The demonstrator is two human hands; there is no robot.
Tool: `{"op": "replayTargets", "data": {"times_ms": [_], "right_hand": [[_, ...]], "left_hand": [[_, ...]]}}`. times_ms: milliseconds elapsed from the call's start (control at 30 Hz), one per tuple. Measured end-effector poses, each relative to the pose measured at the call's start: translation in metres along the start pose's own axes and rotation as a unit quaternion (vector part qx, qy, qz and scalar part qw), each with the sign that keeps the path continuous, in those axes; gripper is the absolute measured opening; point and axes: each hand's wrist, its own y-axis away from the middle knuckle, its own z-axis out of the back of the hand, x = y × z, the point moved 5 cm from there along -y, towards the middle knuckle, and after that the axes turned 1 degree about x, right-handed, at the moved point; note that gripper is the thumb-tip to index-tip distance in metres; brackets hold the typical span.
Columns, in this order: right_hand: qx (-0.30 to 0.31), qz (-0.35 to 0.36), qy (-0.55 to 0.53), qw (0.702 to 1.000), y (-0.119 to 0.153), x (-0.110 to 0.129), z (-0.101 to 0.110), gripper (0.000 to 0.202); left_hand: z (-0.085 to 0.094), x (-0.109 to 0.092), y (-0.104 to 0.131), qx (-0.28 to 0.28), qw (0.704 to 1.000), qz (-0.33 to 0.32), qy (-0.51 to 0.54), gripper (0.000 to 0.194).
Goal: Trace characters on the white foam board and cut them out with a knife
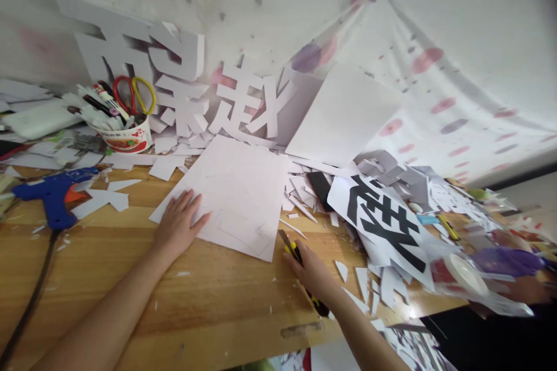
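Note:
A white foam board sheet (237, 185) with faint pencil outlines lies on the wooden table. My left hand (180, 220) rests flat on its left part, fingers spread. Just off the sheet's lower right corner, my right hand (311, 269) is wrapped round a yellow and black utility knife (293, 250). The knife's blade points up and left, beside the sheet's right edge. To the right lies a paper printed with a bold black character (387, 214). A cut-out white character of similar shape (248, 101) leans at the back.
A blue glue gun (56, 194) with its cord lies at left. Behind it stands a paper tub (128, 138) with scissors and pens. A larger blank board (343, 113) leans at the back. White scraps (363, 284), a dark phone-like slab (319, 190) and a tape roll (465, 273) lie right.

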Motion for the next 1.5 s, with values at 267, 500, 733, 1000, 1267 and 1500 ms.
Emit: {"op": "replayTargets", "data": {"times_ms": [267,500,733,1000,1267,1500], "right_hand": [[-0.041,-0.048,-0.340,0.938,-0.048,0.002,-0.016,0.024],[-0.071,-0.093,-0.477,0.871,-0.056,0.010,-0.014,0.024],[-0.063,-0.136,-0.483,0.863,-0.046,0.005,-0.009,0.022],[-0.106,-0.107,-0.468,0.871,-0.043,0.005,-0.006,0.025],[-0.115,-0.063,-0.447,0.885,-0.039,0.013,-0.001,0.023],[-0.098,-0.060,-0.445,0.888,-0.038,0.017,-0.012,0.025]], "left_hand": [[0.021,0.029,-0.009,-0.098,0.987,0.082,0.100,0.046],[0.024,0.035,-0.006,-0.128,0.957,0.157,0.206,0.050],[0.027,0.049,-0.001,-0.105,0.930,0.243,0.255,0.050],[0.027,0.061,0.002,-0.068,0.899,0.309,0.304,0.040],[0.052,0.051,0.002,-0.043,0.910,0.340,0.232,0.032],[0.050,0.055,0.002,-0.060,0.913,0.327,0.239,0.029]]}}
